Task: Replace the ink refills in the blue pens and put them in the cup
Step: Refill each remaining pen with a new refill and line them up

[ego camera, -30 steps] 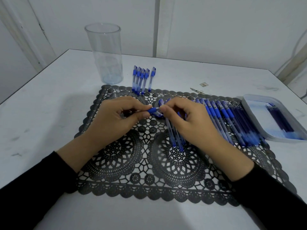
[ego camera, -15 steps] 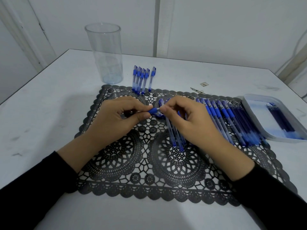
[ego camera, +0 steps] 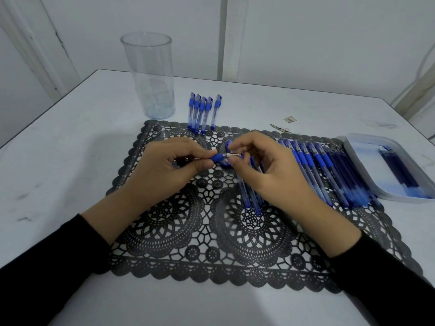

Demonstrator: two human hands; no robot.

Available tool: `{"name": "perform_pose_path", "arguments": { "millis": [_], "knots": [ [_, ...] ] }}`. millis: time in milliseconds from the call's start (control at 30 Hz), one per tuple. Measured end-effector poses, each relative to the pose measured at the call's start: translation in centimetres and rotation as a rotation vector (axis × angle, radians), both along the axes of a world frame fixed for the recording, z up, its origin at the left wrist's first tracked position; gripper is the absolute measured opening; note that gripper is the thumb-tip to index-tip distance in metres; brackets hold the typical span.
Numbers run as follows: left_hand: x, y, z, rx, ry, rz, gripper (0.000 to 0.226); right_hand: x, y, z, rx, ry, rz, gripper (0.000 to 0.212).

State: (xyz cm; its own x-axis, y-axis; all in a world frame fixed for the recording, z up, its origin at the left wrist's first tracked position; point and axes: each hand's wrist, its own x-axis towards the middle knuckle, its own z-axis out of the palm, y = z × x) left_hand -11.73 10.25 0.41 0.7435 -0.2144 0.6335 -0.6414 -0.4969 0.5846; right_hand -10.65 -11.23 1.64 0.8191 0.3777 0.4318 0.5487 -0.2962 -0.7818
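My left hand [ego camera: 164, 170] grips a blue pen [ego camera: 217, 157] by its rubber grip, above the black lace mat [ego camera: 200, 236]. My right hand [ego camera: 266, 168] pinches the pen's metal tip between thumb and forefinger. A few more blue pens [ego camera: 249, 196] lie under my right hand. A long row of blue pens [ego camera: 322, 170] lies on the mat's right side. Several capped blue pens [ego camera: 203, 112] lie beyond the mat's far edge. The clear plastic cup [ego camera: 150, 76] stands upright at the back left with nothing in it.
A shallow white tray [ego camera: 367, 170] at the right holds dark blue ink refills [ego camera: 397, 170]. Small scraps [ego camera: 282, 124] lie behind the mat. The white table's left edge and the wall behind are close.
My right fingers have shifted slightly on the pen tip, and a little more of the metal tip shows. The pen and both hands stay in the same place.
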Motion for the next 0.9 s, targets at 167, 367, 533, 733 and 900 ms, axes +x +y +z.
{"name": "perform_pose_path", "arguments": {
  "millis": [167,367,533,733,900],
  "knots": [
    [0.0,0.0,0.1,0.003,0.010,-0.003,0.025,0.1,-0.1,0.2,-0.026,-0.013,-0.041,0.013],
    [0.0,0.1,0.1,0.002,0.014,0.009,0.026,0.3,-0.2,0.3,-0.038,-0.047,-0.019,0.003],
    [0.0,0.0,0.0,0.023,0.006,0.006,0.027,0.1,-0.1,0.5,-0.115,-0.091,-0.058,0.003],
    [0.3,0.8,0.2,0.012,0.107,0.104,0.027,1.3,0.5,0.3,-0.170,-0.001,-0.102,0.012],
    [0.7,2.0,0.3,-0.008,0.155,0.216,0.026,2.4,1.4,0.2,-0.544,-0.229,-0.096,0.023]
  ]
}}
